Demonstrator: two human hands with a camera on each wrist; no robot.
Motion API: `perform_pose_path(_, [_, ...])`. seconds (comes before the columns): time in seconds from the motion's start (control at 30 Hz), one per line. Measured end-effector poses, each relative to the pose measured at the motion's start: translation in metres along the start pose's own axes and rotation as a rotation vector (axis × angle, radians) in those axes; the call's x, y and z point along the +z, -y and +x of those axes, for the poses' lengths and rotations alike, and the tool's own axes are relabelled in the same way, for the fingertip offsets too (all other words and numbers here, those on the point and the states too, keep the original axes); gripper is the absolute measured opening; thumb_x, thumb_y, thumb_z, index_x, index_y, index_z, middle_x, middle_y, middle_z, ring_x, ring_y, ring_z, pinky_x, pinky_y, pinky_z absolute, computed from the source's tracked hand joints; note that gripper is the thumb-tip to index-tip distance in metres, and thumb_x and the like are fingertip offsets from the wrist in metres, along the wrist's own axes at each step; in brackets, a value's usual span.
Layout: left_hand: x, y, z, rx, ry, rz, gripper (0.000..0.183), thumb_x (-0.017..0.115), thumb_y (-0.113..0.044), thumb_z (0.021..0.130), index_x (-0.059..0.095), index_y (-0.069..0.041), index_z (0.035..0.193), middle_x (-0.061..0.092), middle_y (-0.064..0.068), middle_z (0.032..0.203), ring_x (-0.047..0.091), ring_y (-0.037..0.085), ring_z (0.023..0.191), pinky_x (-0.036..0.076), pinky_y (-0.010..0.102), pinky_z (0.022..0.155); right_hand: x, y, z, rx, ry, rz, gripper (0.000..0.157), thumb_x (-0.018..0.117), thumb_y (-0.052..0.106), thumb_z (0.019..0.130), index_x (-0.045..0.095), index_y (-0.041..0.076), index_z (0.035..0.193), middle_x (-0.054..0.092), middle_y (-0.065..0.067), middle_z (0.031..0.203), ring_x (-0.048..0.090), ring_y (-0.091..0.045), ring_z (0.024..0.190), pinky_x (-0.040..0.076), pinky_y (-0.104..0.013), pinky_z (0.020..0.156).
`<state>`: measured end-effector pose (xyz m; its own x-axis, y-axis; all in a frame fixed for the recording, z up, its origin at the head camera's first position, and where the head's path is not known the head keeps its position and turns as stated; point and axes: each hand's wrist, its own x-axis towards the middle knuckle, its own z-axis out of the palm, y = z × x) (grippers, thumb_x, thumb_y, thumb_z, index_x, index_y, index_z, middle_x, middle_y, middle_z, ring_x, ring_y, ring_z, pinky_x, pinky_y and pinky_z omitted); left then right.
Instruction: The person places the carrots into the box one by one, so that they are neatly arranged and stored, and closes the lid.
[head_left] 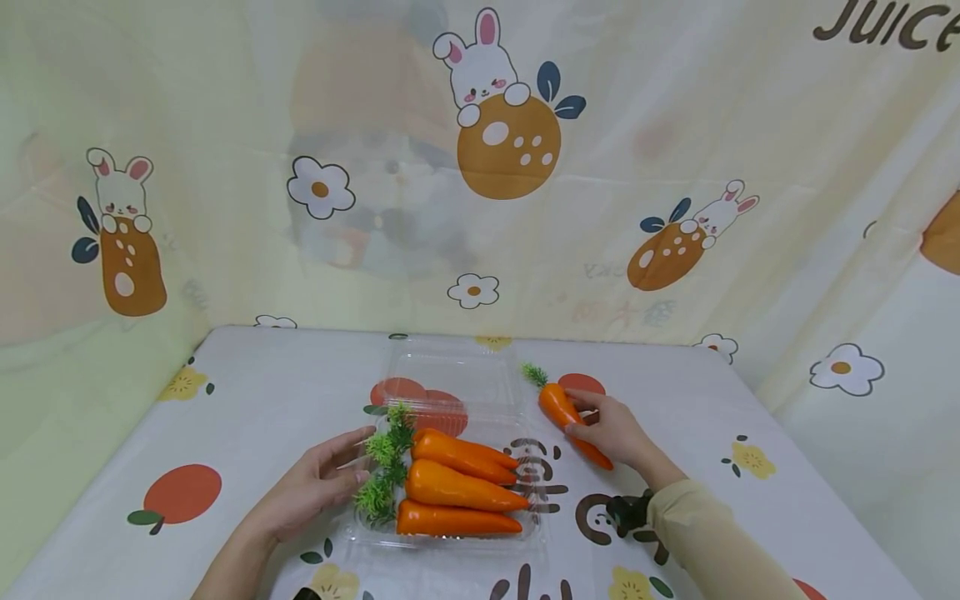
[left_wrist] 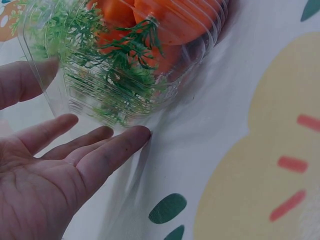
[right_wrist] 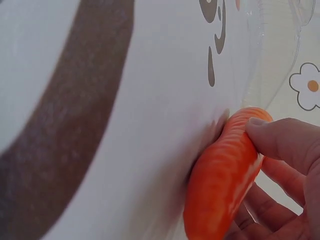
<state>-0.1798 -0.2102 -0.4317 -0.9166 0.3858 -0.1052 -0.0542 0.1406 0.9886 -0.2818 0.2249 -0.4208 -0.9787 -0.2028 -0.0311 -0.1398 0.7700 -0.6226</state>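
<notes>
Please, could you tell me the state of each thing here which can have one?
Clear container: open, loaded
Lid: folded back
Packed carrots: lying side by side in the clear container
Loose carrot: outside the clear container, gripped
Left hand: beside the clear container
Right hand: gripping the loose carrot

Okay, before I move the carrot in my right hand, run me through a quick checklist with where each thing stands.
1. Grip: ok. The right hand pinches the held carrot between thumb and fingers.
2. Lid open: ok, it lies back behind the clear container.
3. Left hand steadying the container: cannot tell; it is at the leafy end, contact unclear.
4. Space beside the packed carrots: cannot tell.
5. Held carrot inside the container: not ok, it is outside.
</notes>
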Motion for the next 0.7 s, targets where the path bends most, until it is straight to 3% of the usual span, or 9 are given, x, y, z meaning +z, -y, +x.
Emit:
perform_pose_path(0.4, [0.001, 0.000, 0.001, -0.006, -0.002, 0.005, 0.071, 0.061, -0.020, 0.101, 0.026, -0.001, 0.160, 0.027, 0.034, 0.162, 0.043, 0.049, 0.144, 0.050, 0.054, 0.108, -0.009, 0.001, -0.002, 0.000, -0.008, 0.003, 0.059, 0.074, 0.013, 0.092, 0.054, 0.004, 0.146, 0.066, -0.024, 0.128, 0.065, -0.031, 0.104, 0.061, -0.042, 0.089])
perform_pose_path(0.7, [0.001, -0.001, 0.000, -0.010, 0.000, 0.005, 0.071, 0.060, -0.019, 0.101, 0.026, -0.001, 0.161, 0.027, 0.034, 0.162, 0.042, 0.049, 0.144, 0.050, 0.053, 0.108, -0.028, 0.005, -0.002, -0.108, -0.022, -0.011, 0.057, 0.070, 0.012, 0.093, 0.053, 0.003, 0.147, 0.067, -0.024, 0.127, 0.066, -0.031, 0.101, 0.059, -0.037, 0.083])
